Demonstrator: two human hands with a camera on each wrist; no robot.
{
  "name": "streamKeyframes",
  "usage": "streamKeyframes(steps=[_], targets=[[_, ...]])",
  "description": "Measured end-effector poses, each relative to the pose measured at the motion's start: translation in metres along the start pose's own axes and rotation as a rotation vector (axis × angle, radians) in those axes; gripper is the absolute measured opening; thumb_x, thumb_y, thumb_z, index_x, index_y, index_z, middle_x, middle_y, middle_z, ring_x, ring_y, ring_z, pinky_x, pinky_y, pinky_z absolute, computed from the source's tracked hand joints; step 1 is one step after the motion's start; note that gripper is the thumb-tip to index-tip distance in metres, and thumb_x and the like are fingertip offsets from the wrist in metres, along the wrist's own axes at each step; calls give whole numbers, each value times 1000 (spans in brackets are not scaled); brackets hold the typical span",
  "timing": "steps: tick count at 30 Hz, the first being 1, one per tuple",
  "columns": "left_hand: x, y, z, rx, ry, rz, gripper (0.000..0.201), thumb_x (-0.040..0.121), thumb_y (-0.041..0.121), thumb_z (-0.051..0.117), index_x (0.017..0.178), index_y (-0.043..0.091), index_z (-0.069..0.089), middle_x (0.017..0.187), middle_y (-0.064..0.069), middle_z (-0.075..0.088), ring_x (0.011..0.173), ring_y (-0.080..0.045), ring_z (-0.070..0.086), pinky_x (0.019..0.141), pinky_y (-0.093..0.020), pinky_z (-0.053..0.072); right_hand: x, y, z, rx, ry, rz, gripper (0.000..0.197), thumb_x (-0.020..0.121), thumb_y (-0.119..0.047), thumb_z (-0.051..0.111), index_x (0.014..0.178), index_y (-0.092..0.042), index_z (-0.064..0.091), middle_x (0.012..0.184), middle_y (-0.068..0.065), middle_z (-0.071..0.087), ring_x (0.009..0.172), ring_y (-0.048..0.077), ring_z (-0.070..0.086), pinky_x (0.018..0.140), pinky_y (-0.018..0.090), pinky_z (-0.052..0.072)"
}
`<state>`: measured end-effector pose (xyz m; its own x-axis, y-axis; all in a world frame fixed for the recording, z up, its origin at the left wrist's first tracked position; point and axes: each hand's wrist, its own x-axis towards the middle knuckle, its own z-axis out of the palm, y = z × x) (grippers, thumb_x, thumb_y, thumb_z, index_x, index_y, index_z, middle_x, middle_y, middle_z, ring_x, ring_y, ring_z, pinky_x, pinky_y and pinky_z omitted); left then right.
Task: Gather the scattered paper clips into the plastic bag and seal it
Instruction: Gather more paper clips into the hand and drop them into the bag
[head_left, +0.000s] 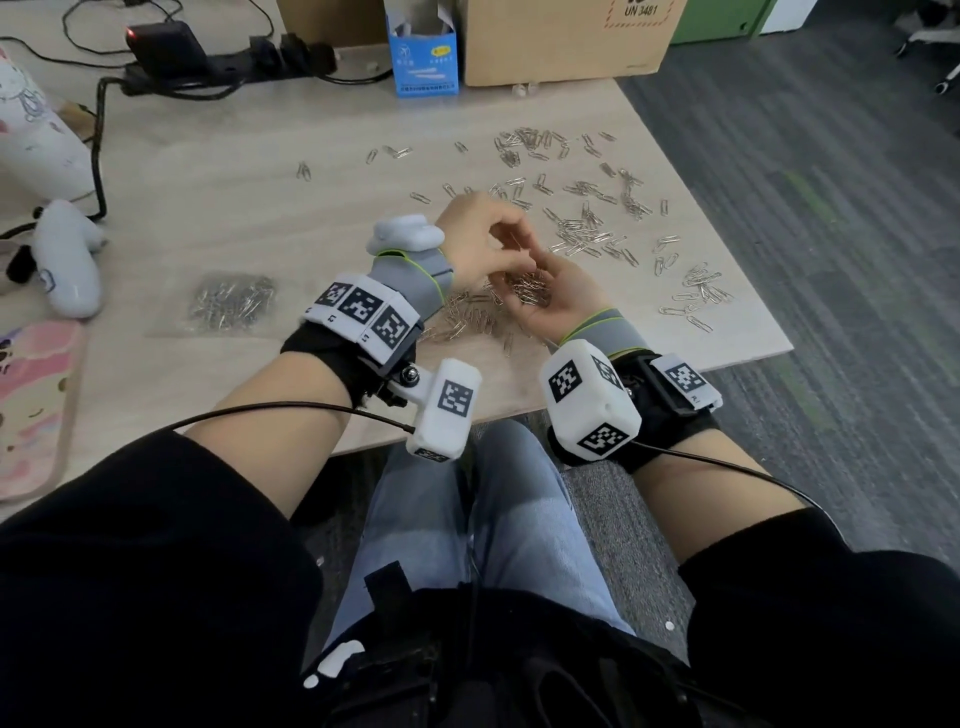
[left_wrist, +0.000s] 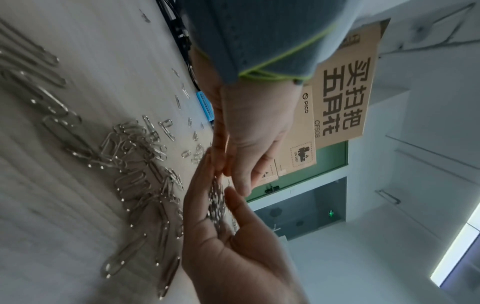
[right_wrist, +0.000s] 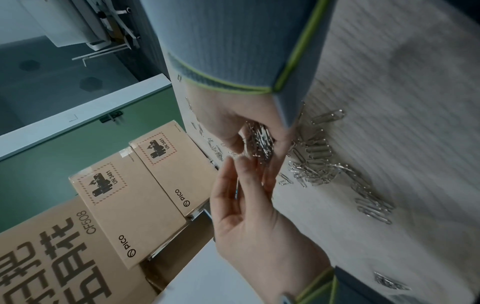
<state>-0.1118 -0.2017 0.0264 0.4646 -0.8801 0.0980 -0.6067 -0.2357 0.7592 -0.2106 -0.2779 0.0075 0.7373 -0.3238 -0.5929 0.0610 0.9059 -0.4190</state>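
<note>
Silver paper clips (head_left: 582, 234) lie scattered over the right half of the wooden table (head_left: 218, 208), with a denser patch (head_left: 467, 317) under my hands. My right hand (head_left: 556, 296) is palm up and cupped round a pile of clips (head_left: 527, 288). My left hand (head_left: 488, 239) hovers just above it, fingertips drawn together and pinching a clip over the pile. The left wrist view shows the left hand (left_wrist: 254, 127) meeting the right hand (left_wrist: 233, 257) and its clips (left_wrist: 217, 205). The clear plastic bag (head_left: 231, 301) lies flat to the left, partly filled with clips, touched by neither hand.
A white controller (head_left: 70, 260), a pink pad (head_left: 31, 405) and a white bottle (head_left: 31, 130) sit at the left. A power strip (head_left: 208, 62), a blue box (head_left: 423, 57) and a cardboard box (head_left: 561, 41) line the back. The table's front right corner (head_left: 779, 343) is close to the clips.
</note>
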Motion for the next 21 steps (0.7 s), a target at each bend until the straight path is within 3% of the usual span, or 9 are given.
streamKeyframes(steps=[3,6,9,13,16,18,21], targets=[[-8,-6,-15,-3,116,-46,20,74,14,74,92,7,70,83,-1,62,69,2,59,47,-6,42,3,-1,-1,112,-26,25,27,99,-9,37,83,5,54,56,22,66,49,31,66,55,32,57],[-24,-22,-33,152,136,-179,26,69,23,79,88,8,70,74,1,62,56,8,55,50,-3,39,2,-2,-3,150,-46,46,33,101,-11,33,83,6,55,61,24,66,65,36,65,58,33,56],[-44,-33,-45,348,38,-380,34,58,36,85,75,13,67,68,-1,63,59,-10,57,62,-23,46,-2,0,-3,156,-63,51,32,101,-10,33,84,6,55,62,24,66,72,34,62,58,33,56],[-65,-38,-44,378,-146,-575,44,46,43,88,65,11,65,61,-6,69,51,-18,64,64,-28,55,-7,4,-4,149,-72,46,31,100,-9,33,84,7,54,64,24,66,81,32,59,58,34,56],[-68,-38,-34,386,-151,-558,38,50,42,87,62,12,67,58,-3,68,59,-18,64,69,-31,55,-10,5,-6,144,-73,46,31,101,-9,33,85,7,55,73,23,64,85,30,60,59,37,57],[-66,-33,-26,324,-124,-522,32,57,35,85,65,9,68,61,-6,69,55,-16,61,69,-30,54,-11,5,-8,140,-74,39,31,101,-9,33,84,7,54,77,22,63,81,31,58,54,34,57],[-60,-29,-13,250,-67,-470,20,65,26,81,64,12,68,51,3,65,45,-6,60,63,-23,53,-11,5,-11,137,-74,42,31,100,-9,33,83,6,55,66,23,67,74,31,62,55,34,57]])
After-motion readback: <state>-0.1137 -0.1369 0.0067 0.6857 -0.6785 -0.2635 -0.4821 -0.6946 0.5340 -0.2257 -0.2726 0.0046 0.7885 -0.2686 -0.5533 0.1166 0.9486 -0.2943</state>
